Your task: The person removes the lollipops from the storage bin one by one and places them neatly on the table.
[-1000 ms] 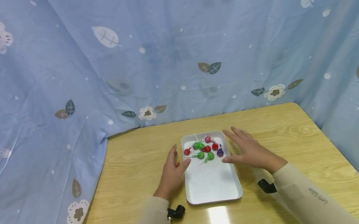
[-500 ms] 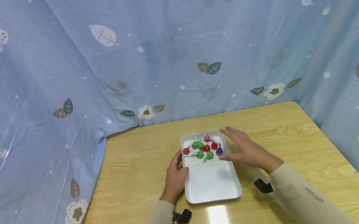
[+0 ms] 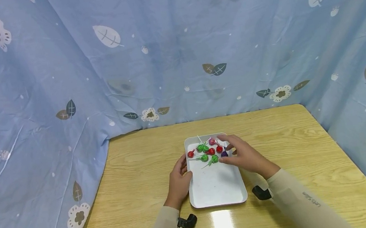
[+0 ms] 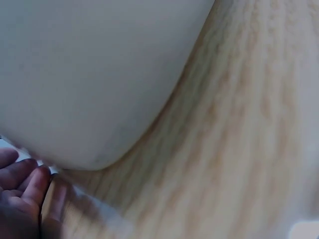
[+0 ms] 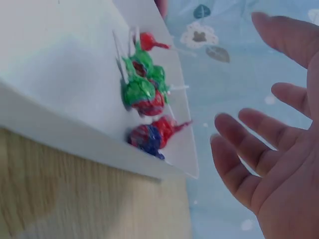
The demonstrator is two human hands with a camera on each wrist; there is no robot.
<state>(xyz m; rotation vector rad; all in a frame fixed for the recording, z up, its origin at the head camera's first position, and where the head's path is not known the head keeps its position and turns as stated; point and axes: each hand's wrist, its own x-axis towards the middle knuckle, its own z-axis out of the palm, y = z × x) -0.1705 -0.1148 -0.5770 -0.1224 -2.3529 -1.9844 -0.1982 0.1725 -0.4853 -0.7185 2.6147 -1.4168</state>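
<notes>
A white rectangular tray (image 3: 217,185) lies on the table, with several wrapped lollipops in its far half. Green lollipops (image 3: 204,157), red ones (image 3: 191,153), a pink one (image 3: 211,141) and a purple one (image 3: 224,154) lie with sticks pointing different ways. My left hand (image 3: 178,182) holds the tray's left side, thumb at the rim and fingers along the outer wall. Over the tray's far right corner hovers my right hand (image 3: 247,157), thumb and fingers spread apart, nothing between them. The right wrist view shows that palm and its loosely bent fingers (image 5: 244,144) beside the lollipops.
The wooden table (image 3: 135,172) extends on both sides of the tray. A blue curtain (image 3: 163,56) with leaf and flower prints hangs behind and along the sides. A bright reflection lies on the table before the tray.
My left hand has come in to the tray's left side and stays there. My right hand has moved left and inward over the tray's far right corner. The lollipops keep their places.
</notes>
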